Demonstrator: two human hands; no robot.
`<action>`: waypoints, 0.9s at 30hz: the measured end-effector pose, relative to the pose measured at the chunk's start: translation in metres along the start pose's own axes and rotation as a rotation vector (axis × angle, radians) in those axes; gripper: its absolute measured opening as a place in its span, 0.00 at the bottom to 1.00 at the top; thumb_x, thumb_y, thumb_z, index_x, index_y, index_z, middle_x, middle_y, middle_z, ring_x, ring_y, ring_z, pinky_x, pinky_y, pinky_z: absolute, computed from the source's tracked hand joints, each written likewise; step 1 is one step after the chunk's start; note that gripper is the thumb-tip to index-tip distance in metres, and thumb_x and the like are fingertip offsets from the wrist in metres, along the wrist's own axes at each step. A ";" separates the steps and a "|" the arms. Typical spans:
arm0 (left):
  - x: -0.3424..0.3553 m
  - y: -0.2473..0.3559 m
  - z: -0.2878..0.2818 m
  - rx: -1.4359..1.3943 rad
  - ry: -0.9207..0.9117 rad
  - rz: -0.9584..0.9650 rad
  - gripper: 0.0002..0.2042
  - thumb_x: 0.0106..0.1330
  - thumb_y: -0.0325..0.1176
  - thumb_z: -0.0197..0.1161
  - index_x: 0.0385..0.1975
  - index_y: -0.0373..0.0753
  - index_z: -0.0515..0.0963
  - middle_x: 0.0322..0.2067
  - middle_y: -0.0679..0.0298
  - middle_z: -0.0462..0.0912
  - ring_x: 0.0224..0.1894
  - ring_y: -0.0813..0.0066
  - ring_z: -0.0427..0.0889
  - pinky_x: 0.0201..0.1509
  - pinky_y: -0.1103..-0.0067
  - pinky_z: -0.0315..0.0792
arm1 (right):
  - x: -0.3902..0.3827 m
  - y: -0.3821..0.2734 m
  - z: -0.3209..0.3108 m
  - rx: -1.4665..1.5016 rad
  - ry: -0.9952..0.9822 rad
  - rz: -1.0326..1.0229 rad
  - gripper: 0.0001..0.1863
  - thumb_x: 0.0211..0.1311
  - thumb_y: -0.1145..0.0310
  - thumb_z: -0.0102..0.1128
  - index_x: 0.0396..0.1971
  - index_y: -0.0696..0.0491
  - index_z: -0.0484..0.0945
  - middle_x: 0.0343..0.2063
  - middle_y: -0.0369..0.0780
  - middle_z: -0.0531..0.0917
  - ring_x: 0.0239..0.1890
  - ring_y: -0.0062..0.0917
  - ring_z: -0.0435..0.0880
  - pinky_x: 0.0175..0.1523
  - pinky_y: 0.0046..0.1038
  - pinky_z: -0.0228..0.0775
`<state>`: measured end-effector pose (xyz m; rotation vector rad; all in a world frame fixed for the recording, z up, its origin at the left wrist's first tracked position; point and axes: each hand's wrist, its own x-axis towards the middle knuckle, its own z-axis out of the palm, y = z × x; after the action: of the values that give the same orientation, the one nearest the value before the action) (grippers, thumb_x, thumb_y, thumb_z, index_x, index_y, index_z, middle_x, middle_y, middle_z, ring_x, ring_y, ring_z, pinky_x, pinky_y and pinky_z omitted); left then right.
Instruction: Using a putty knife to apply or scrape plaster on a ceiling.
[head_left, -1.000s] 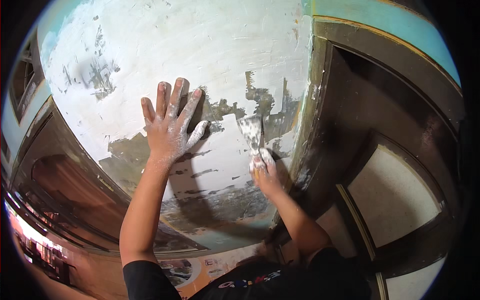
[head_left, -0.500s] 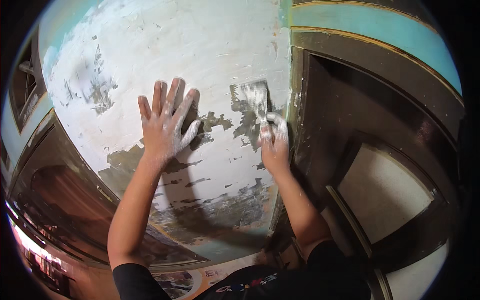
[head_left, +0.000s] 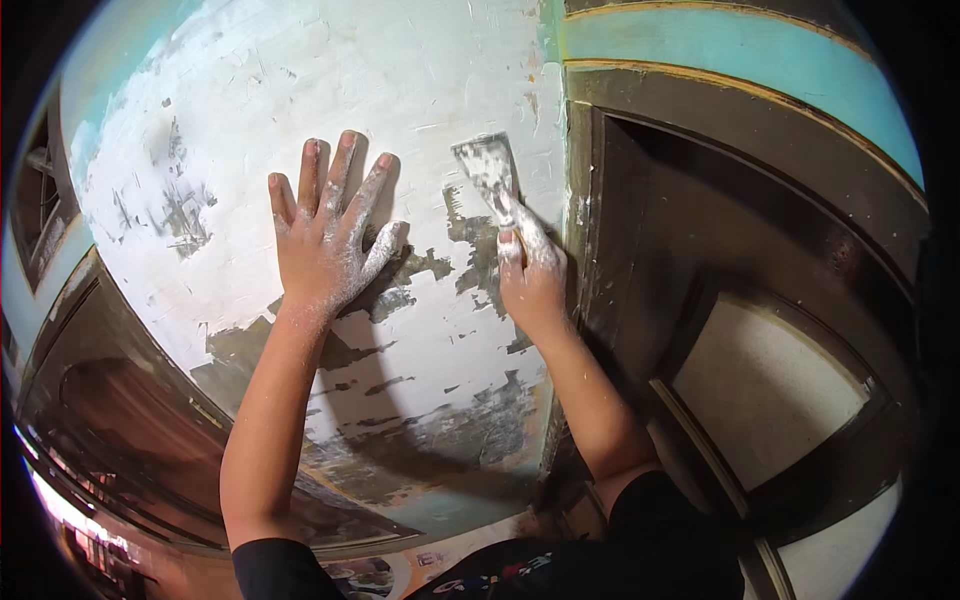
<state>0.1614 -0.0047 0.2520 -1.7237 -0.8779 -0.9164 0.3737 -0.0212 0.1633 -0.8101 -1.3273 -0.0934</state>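
Note:
My left hand (head_left: 318,250) lies against the patchy white-plastered wall (head_left: 240,80), fingers spread and dusted with white powder. My right hand (head_left: 530,280) grips a scraper (head_left: 483,170) by its handle, to the right of my left hand. The scraper's flat blade, smeared with white, is tilted up and to the left over the plaster, just above a dark, jagged bare patch. Whether the blade touches the wall is hard to tell. Both hands carry white powder, heaviest on the thumbs.
A dark brown door frame with a pale panel (head_left: 770,385) stands close on the right, beneath a turquoise band (head_left: 700,35). Another dark wooden door (head_left: 130,420) is at the left, with a dark opening (head_left: 40,200) above it. A bright area shows at the lower left edge.
My right hand has carried the scraper upward over the last second, and in the last half second its blade has swung leftward. My left hand stays spread on the wall, slightly higher in view.

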 end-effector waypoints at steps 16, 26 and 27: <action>-0.004 0.002 0.005 -0.013 0.005 -0.002 0.31 0.54 0.53 0.61 0.60 0.63 0.64 0.67 0.72 0.52 0.70 0.65 0.45 0.66 0.50 0.40 | -0.025 0.011 0.015 0.022 -0.014 -0.128 0.19 0.60 0.75 0.50 0.53 0.56 0.70 0.42 0.52 0.78 0.42 0.41 0.79 0.46 0.32 0.72; -0.005 -0.005 -0.002 -0.026 -0.012 0.008 0.30 0.53 0.52 0.61 0.59 0.62 0.66 0.67 0.70 0.53 0.70 0.64 0.47 0.66 0.50 0.43 | -0.017 0.000 0.022 -0.014 -0.026 -0.124 0.20 0.60 0.74 0.51 0.54 0.53 0.70 0.41 0.50 0.78 0.42 0.44 0.79 0.46 0.35 0.71; -0.001 -0.007 -0.003 -0.026 -0.010 0.008 0.30 0.53 0.52 0.61 0.59 0.62 0.66 0.67 0.70 0.53 0.70 0.64 0.47 0.66 0.50 0.43 | -0.017 -0.002 0.022 0.002 -0.027 -0.103 0.20 0.60 0.74 0.51 0.53 0.53 0.70 0.41 0.50 0.78 0.42 0.44 0.79 0.46 0.35 0.71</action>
<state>0.1540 -0.0060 0.2552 -1.7544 -0.8677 -0.9185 0.3501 -0.0165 0.1490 -0.7434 -1.3943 -0.1632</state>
